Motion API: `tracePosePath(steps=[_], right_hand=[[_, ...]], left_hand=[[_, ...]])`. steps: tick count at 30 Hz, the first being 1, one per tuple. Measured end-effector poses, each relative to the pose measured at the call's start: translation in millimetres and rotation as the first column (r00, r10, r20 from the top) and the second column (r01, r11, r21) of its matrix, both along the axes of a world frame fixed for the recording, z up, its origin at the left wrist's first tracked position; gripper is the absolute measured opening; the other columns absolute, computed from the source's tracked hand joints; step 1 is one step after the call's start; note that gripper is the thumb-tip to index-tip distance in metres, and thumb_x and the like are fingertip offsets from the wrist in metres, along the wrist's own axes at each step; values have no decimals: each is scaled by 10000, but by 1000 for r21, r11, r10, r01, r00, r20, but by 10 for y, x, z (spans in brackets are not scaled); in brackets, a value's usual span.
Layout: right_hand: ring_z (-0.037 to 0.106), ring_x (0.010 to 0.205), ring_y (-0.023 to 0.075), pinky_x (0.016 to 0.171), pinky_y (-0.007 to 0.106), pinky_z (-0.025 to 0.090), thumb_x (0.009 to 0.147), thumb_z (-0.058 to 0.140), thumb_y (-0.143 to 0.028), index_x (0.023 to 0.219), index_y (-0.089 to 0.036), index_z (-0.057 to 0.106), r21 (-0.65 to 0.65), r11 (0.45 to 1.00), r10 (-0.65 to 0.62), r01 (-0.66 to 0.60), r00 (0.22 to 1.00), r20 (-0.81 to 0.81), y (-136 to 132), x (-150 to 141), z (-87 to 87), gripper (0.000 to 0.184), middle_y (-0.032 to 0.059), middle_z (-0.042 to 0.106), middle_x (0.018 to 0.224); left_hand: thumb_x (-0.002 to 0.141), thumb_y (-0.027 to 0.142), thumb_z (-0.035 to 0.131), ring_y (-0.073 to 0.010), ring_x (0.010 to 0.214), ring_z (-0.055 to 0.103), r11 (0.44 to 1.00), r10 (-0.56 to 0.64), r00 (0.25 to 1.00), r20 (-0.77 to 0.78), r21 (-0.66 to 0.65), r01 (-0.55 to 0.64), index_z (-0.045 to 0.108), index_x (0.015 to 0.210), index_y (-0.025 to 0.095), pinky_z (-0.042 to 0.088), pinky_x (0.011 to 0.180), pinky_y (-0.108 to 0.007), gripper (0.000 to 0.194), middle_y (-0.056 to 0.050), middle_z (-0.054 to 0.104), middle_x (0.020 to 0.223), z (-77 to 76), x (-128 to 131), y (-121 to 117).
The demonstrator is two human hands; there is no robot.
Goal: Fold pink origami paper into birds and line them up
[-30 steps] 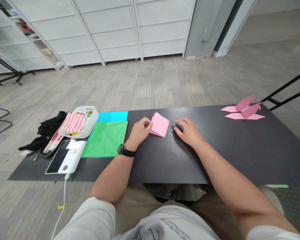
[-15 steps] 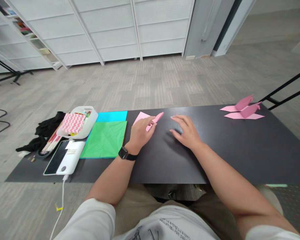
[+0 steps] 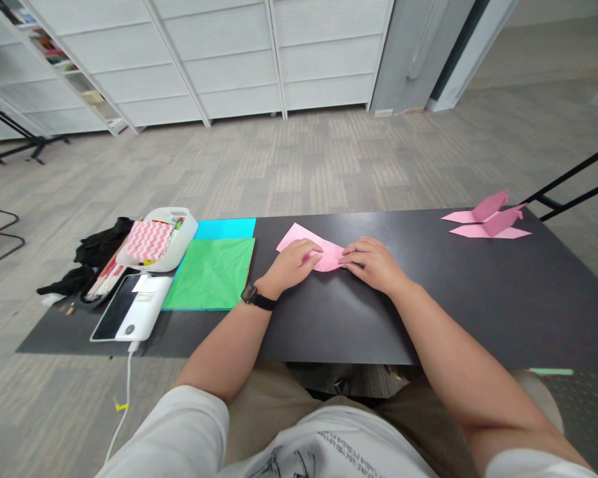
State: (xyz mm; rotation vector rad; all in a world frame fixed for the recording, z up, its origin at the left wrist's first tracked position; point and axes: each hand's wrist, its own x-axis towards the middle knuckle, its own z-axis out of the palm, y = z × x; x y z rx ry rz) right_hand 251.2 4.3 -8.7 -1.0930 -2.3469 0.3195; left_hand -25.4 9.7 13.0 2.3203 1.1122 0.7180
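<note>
Head view, and it's all about the pink paper [image 3: 330, 255], smooth and matte, lying over the middle of the dark table [image 3: 458, 299], close to the far edge. It's folded, with a sharp corner poking up at the far left and its near edge bowing into a curve. Left hand [image 3: 295, 262] lies across it, fingers bent and touching the sheet; whether they grip it underneath, I cannot tell. Right hand [image 3: 371, 264] has the right end pinched between thumb and fingertips. The two hands sit near each other, with a strip of pink showing between.

Just beside the left forearm, a creased green sheet [image 3: 212, 272] lies partly over a flat bright-blue sheet [image 3: 226, 229]. Now to the containers: a white, round-cornered basket [image 3: 184, 249] holds a pink-and-white zigzag packet [image 3: 149, 240] and some small colourful bits too tiny to make out. Next to it, a dark tray [image 3: 92, 304] carries slim pink-and-white sticks [image 3: 104, 281], with crumpled black cloth [image 3: 102, 242] alongside. Nearer the person, a glossy black-and-white device [image 3: 147, 312] trails a white cable [image 3: 128, 378]. Far right, well apart, two pink paper birds [image 3: 493, 232] stand with pointed tails and raised wings.
</note>
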Motion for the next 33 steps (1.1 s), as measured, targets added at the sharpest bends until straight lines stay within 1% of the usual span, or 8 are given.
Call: tracePosePath(steps=[4,7,10,14,18,26,31,33], right_hand=[[720,1066,250,1005,454,511,1030,649,-333,1070,-361,856,-83,994,68,-65,997,36,21,115,0,212,35,817,1124],[725,1077,246,997,443,513,1040,631,-336,1084,-345,850,-104,991,83,-79,996,36,11,147,8,223,39,816,1141],[718,1094,253,1014,449,500,1035,638,-359,1106,-322,836,-98,993,62,-59,997,35,-5,138,25,213,48,811,1154],[708,1109,257,1029,451,472,1004,671,-350,1133,-319,814,-80,995,55,-53,998,17,-30,86,57,195,48,805,1149],[713,1065,243,1005,435,466,1025,654,-368,1054,-317,821,-95,991,98,-99,995,-17,-46,35,74,177,46,803,1105],[715,1015,248,972,433,487,1054,604,-434,1001,-296,821,-160,980,115,-118,993,-30,-21,114,123,262,56,801,1045],[712,965,251,949,432,492,1062,566,-442,929,-277,791,-169,983,68,-72,997,-26,-14,216,209,310,59,800,987],[711,933,244,932,421,492,1065,559,-440,907,-272,779,-165,984,67,-71,997,-30,-13,237,220,319,54,795,958]], left_hand=[[1032,189,486,-233,1213,684,1000,-10,996,-87,-12,9,740,1134,222,514,1164,-427,276,-83,761,1230,-128,-61,91],[996,117,469,-223,1258,670,999,-43,994,-96,12,44,745,1153,220,493,1195,-423,334,-77,757,1271,-204,-81,116],[984,123,503,-224,1266,664,996,-81,992,-97,39,85,750,1171,219,493,1197,-421,323,-77,757,1276,-241,-93,126],[973,139,543,-234,1308,648,996,-76,990,-116,30,80,760,1199,242,481,1219,-446,330,-72,748,1308,-260,-104,133],[974,152,562,-232,1306,651,996,-77,991,-111,29,81,764,1209,252,491,1215,-447,325,-69,748,1311,-260,-115,137],[985,249,645,-246,1350,645,994,-103,988,-111,32,107,752,1259,227,464,1246,-442,294,-82,735,1392,-268,-91,102],[1028,151,500,-222,1337,652,993,-111,986,-123,27,115,766,1229,240,457,1244,-441,345,-54,751,1365,-242,-4,43],[1014,144,508,-229,1331,649,995,-90,986,-143,30,96,772,1218,243,456,1239,-442,348,-56,751,1346,-226,8,29]])
